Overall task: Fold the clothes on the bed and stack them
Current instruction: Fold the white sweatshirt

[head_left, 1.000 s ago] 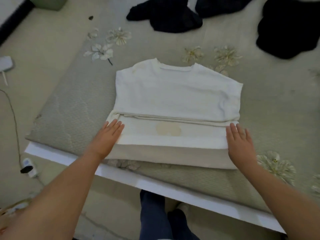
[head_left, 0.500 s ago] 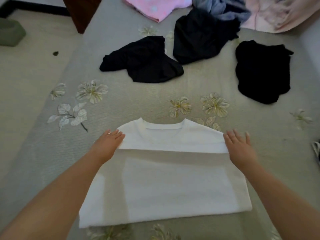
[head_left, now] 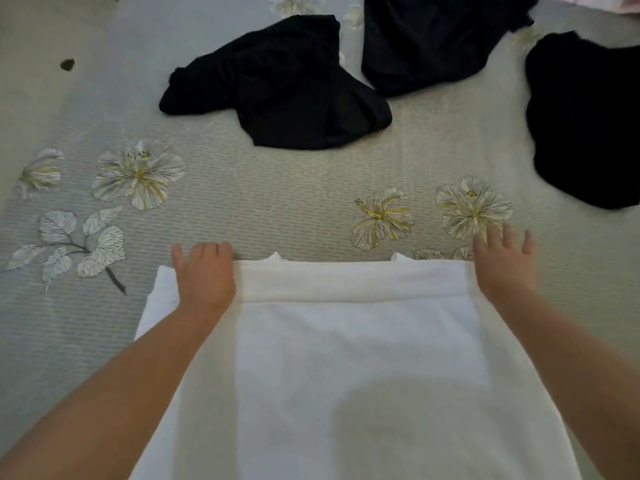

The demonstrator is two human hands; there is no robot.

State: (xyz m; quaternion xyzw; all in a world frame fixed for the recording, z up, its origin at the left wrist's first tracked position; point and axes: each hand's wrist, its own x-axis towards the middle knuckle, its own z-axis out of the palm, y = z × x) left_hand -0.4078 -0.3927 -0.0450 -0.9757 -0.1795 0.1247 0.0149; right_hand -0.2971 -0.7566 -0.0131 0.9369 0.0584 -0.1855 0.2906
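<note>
A white T-shirt (head_left: pixel 346 358) lies on the bed, folded in half with its lower half laid over the upper half. Two small bits of the collar peek out past the far edge. My left hand (head_left: pixel 205 273) sits on the far left corner of the fold, its fingers curled down over the edge of the cloth. At the far right corner my right hand (head_left: pixel 502 263) hovers with straight, spread fingers, blurred, and touches the edge at most lightly. Three dark garments lie further back: a black one (head_left: pixel 287 88), a navy one (head_left: pixel 433 39) and a black one at the right (head_left: pixel 581 123).
The grey bedcover (head_left: pixel 277 202) has embroidered flowers and leaves. A strip of pink cloth (head_left: pixel 595 0) shows at the top right edge. The pale floor (head_left: pixel 41 64) with a small dark speck lies to the left of the bed.
Both hands carried the shirt's lower hem away from me and laid it over the collar, which is now almost covered. My right hand's fingers have spread apart. The camera tilted down closer.
</note>
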